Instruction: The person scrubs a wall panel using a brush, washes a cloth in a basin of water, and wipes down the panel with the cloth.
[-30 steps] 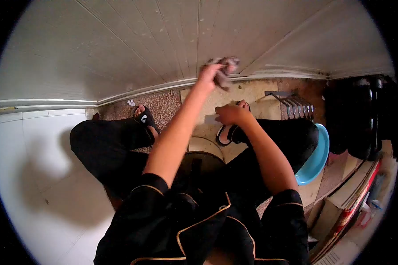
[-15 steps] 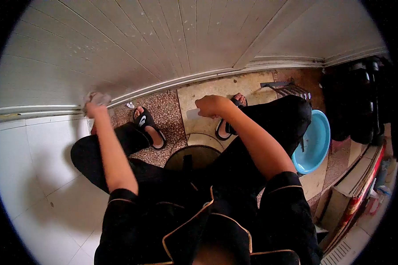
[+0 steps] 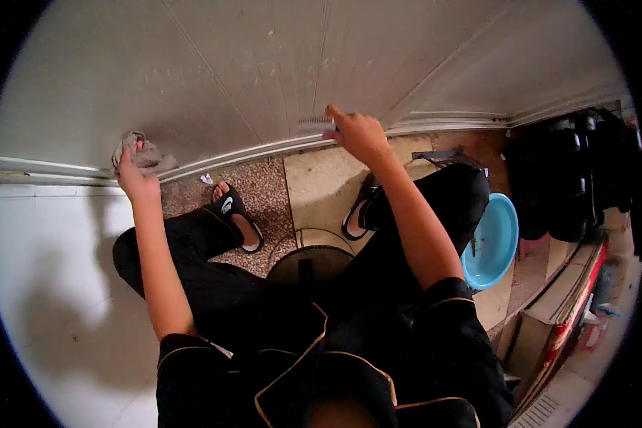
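Left hand (image 3: 140, 182): closed on a bunched cloth (image 3: 151, 161), pressed to the foot of the panel (image 3: 242, 78) at its left end, near the corner with the white tiles (image 3: 57, 285). Right hand (image 3: 362, 137): grasping a thin flat tool (image 3: 314, 125) near the panel's lower middle; tool blurred, one edge seems toothed, contact with the panel cannot be told.

Progress, by judgement: wiping looks under way, not finished. Pale specks and streaks show across the panel's middle; whether they are dirt or worn paint, unclear. No part can be called done with confidence. The lower trim (image 3: 264, 153) has dark marks near its left end.

Materials: cloth soft, greyish, folded thick, a pinkish patch showing. Panel grey-white, smooth between narrow straight grooves. Trim ridged, pale.

Further out: a scrap of crumpled white stuff (image 3: 206, 178) by the trim; speckled reddish floor (image 3: 274, 182) beside a smooth yellowish slab (image 3: 317, 182). Black open-toed slippers (image 3: 237, 210) on the feet. Beyond the right knee, a shallow blue basin (image 3: 505, 242), likely plastic, round-rimmed. Past it, a worn box (image 3: 542, 321) with a red edge.
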A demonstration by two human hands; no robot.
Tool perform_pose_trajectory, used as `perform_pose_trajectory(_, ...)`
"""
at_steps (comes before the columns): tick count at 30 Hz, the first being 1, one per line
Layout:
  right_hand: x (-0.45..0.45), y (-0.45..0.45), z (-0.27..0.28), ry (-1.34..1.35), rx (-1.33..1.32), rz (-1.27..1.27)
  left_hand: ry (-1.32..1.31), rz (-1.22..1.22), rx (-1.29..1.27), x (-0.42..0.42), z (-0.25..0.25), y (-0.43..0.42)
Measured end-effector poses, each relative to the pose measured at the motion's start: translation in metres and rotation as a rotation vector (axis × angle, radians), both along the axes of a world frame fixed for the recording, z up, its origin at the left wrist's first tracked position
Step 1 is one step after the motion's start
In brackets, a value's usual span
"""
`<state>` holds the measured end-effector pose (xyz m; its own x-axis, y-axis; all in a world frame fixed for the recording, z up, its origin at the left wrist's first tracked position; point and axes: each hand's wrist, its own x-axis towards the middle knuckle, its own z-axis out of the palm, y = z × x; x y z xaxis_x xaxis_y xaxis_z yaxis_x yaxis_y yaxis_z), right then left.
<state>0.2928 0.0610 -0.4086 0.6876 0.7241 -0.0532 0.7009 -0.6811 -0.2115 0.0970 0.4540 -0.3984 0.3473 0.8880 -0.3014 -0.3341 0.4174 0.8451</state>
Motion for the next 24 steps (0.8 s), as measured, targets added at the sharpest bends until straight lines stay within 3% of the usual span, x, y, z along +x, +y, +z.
perform_pose_trajectory(2,0.016,0.004,-0.001,0.020,0.073,-0.196,0.030,-0.017,-0.038,0.002,0.006,-0.005)
perform_pose_trajectory(9,0.030,0.005,0.056,-0.162,0.132,-0.118,-0.031,-0.097,-0.101,0.004,-0.010,-0.005)
perform_pose_trajectory(14,0.053,0.006,0.116,-0.427,0.401,-0.076,0.032,-0.161,-0.137,0.013,0.000,-0.031)
perform_pose_trajectory(17,0.065,0.007,0.164,-0.514,0.512,-0.042,0.121,-0.042,-0.124,0.017,0.002,-0.037)
perform_pose_trajectory(20,0.053,0.001,0.164,-0.642,0.480,-0.027,0.043,-0.226,-0.095,0.014,-0.015,-0.041)
perform_pose_trajectory(21,0.050,0.000,0.160,-0.725,0.434,-0.046,-0.021,-0.344,-0.207,0.017,-0.027,-0.042)
perform_pose_trajectory(22,0.039,-0.005,0.156,-0.634,0.394,-0.059,-0.084,-0.455,-0.320,0.019,-0.031,-0.046)
perform_pose_trajectory(24,0.016,-0.014,0.137,-0.271,0.386,-0.046,-0.048,-0.351,-0.285,0.032,-0.038,-0.066)
